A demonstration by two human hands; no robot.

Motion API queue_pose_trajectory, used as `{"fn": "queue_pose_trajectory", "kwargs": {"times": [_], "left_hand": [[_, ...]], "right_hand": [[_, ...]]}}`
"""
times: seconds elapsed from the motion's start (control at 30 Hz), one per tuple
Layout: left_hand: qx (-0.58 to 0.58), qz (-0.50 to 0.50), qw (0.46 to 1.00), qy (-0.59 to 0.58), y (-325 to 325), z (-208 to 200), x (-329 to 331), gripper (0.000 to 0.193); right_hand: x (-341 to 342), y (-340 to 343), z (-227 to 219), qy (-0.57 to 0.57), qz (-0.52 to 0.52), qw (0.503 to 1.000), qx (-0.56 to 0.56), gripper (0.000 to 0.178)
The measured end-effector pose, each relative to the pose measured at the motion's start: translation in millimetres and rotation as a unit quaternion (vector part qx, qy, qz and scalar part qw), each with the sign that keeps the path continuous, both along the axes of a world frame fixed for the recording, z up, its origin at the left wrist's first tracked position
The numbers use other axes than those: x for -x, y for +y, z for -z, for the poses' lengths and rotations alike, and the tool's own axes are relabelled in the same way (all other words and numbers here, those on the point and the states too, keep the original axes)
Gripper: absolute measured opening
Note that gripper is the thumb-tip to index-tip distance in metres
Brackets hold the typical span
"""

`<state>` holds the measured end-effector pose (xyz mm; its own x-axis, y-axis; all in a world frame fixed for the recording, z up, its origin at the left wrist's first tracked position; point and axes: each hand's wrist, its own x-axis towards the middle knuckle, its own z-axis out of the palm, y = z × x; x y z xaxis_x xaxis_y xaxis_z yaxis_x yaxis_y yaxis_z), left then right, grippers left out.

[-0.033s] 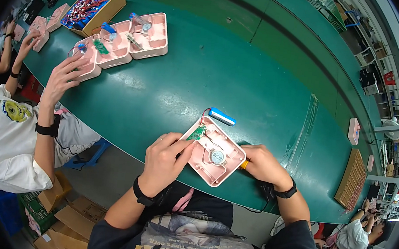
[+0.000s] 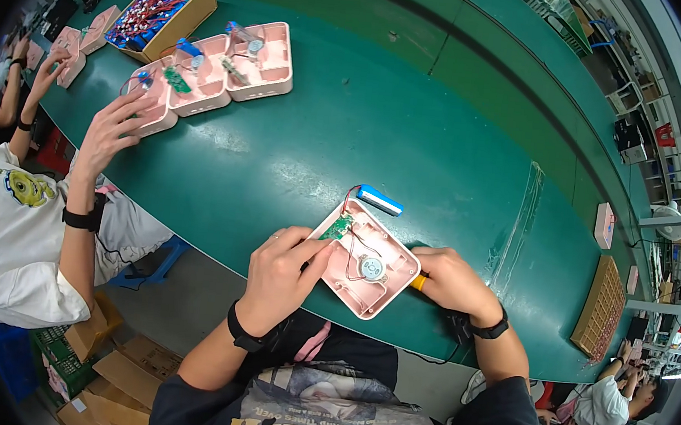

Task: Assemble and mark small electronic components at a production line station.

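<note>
A pink plastic housing point(image 2: 383, 241) lies tilted in front of me, its inside facing up. Within it are a round speaker point(image 2: 371, 269), dark wires and a green circuit board point(image 2: 337, 228) in the left corner. Red and black wires lead from the board to a blue cylindrical battery point(image 2: 380, 200) just beyond the rim. My left hand point(image 2: 284, 271) grips the housing's left side, its fingertips by the board. At the right side my right hand point(image 2: 453, 281) is closed round a yellow thing point(image 2: 417, 282), mostly hidden by the fingers; its kind cannot be told.
At the left a co-worker's hand point(image 2: 115, 129) touches a row of pink housings point(image 2: 262, 86) holding boards and batteries. Behind them stands a cardboard box of blue batteries point(image 2: 156, 18). A divided brown tray point(image 2: 600, 307) lies at the far right of the green table point(image 2: 314, 148).
The row of pink housings at the left has slid slightly right, with the co-worker's hand against it. My hands and the housing between them show no visible movement.
</note>
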<state>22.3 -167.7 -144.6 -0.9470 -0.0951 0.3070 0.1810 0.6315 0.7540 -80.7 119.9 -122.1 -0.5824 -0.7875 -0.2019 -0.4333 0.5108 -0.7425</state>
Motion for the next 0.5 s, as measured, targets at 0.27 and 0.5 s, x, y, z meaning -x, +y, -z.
{"fn": "queue_pose_trajectory", "kwargs": {"times": [0.27,0.5], "left_hand": [[0.043,-0.021,0.998,0.038,-45.6,7.7,-25.6,0.009],[0.093,-0.017,0.994,0.051,-58.2,6.4,-28.1,0.008]], "right_hand": [[-24.8,-76.0,-48.5,0.145,0.122,0.98,0.063,0.026],[-33.3,-116.6,-30.1,0.195,-0.016,0.981,0.006,0.03]]}}
